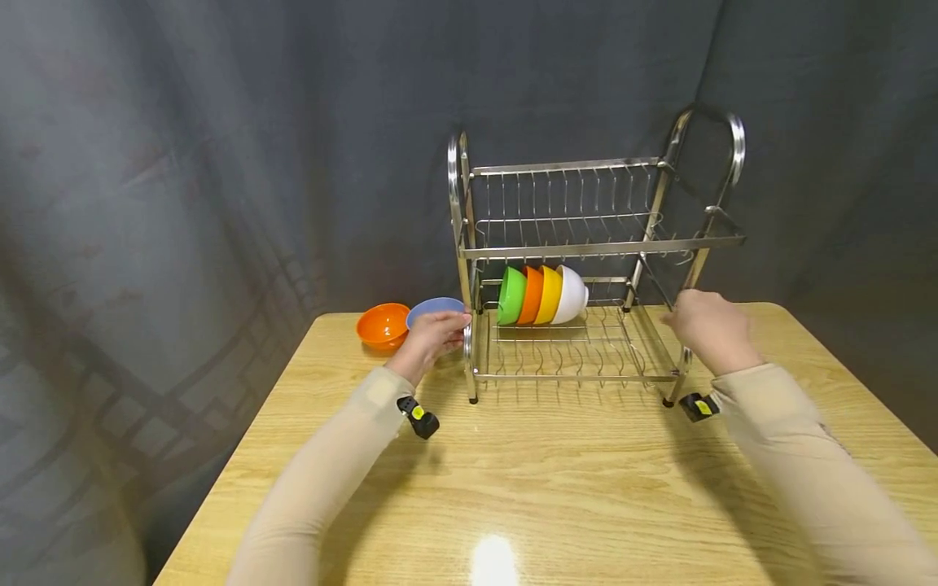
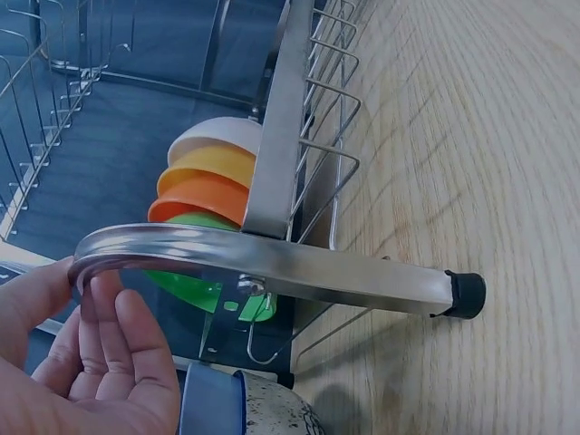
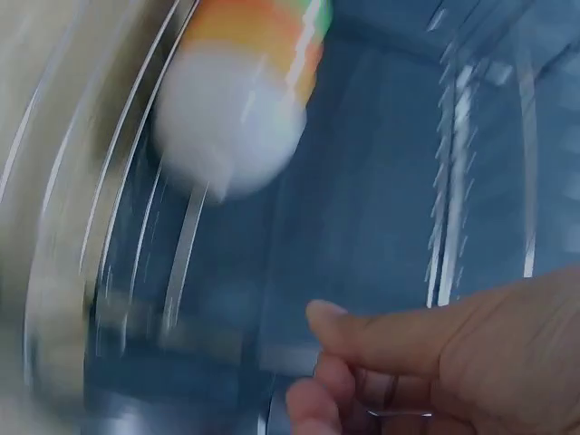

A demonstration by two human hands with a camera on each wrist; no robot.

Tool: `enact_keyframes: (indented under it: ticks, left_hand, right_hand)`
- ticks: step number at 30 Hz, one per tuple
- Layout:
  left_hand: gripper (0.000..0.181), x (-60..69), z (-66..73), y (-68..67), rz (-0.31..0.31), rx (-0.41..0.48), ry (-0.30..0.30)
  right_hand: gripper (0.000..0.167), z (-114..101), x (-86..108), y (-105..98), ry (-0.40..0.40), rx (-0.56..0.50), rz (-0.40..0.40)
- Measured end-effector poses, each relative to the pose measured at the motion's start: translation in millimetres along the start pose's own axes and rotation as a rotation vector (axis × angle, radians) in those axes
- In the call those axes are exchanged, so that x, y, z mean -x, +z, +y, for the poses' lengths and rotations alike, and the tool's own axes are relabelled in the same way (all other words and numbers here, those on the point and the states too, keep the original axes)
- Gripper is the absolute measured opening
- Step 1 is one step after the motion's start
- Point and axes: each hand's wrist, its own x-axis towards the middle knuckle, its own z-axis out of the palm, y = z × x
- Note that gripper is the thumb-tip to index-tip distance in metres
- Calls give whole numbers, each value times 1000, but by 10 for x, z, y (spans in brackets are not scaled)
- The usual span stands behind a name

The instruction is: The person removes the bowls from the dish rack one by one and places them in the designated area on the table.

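Note:
A two-tier chrome dish rack (image 1: 579, 248) stands on the table. My left hand (image 1: 436, 330) grips the curved tube at its left front leg; in the left wrist view the fingers (image 2: 136, 335) are bent behind that tube. My right hand (image 1: 711, 325) is at the right front leg, blurred. Its fingers are bent, and whether they hold the leg is unclear. On the lower tier a green bowl (image 1: 511, 297), an orange bowl (image 1: 531, 297), a yellow bowl (image 1: 550, 297) and a white bowl (image 1: 572, 297) stand tilted in a row.
Left of the rack, a second orange bowl (image 1: 383, 325) sits on the wooden table (image 1: 513, 464), beside a blue bowl (image 1: 436, 308) partly hidden by my left hand. Behind the table hangs a dark curtain (image 1: 366, 163). The upper tier (image 1: 564, 199) has upright wire dividers.

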Motion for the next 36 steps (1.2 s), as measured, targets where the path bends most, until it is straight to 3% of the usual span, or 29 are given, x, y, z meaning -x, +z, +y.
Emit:
enact_keyframes:
  ticks: [2, 4, 7, 11, 14, 19, 31, 36]
  left_hand:
    - [21, 0, 1, 10, -5, -1, 5]
    - [22, -3, 0, 11, -8, -4, 10]
    - [24, -7, -2, -7, -3, -16, 16]
    - [26, 1, -22, -44, 5, -11, 10]
    - [25, 13, -44, -43, 6, 2, 0]
    - [24, 24, -49, -22, 5, -12, -3]
    - [25, 10, 14, 5, 16, -37, 0]
    - [27, -5, 17, -12, 4, -42, -3]
  right_hand:
    - [36, -169, -38, 43, -50, -35, 2]
    - [34, -313, -140, 117, -86, -135, -4]
    - [44, -491, -373, 262, -84, -429, -47]
    - [70, -640, -653, 497, 12, -875, -125]
    - [77, -669, -758, 633, 108, -1045, -122]
    - [85, -695, -868, 709, 191, -1049, -111]
    - [72, -798, -893, 703, 197, -826, -26]
    - [77, -763, -876, 661, 179, -703, -31]
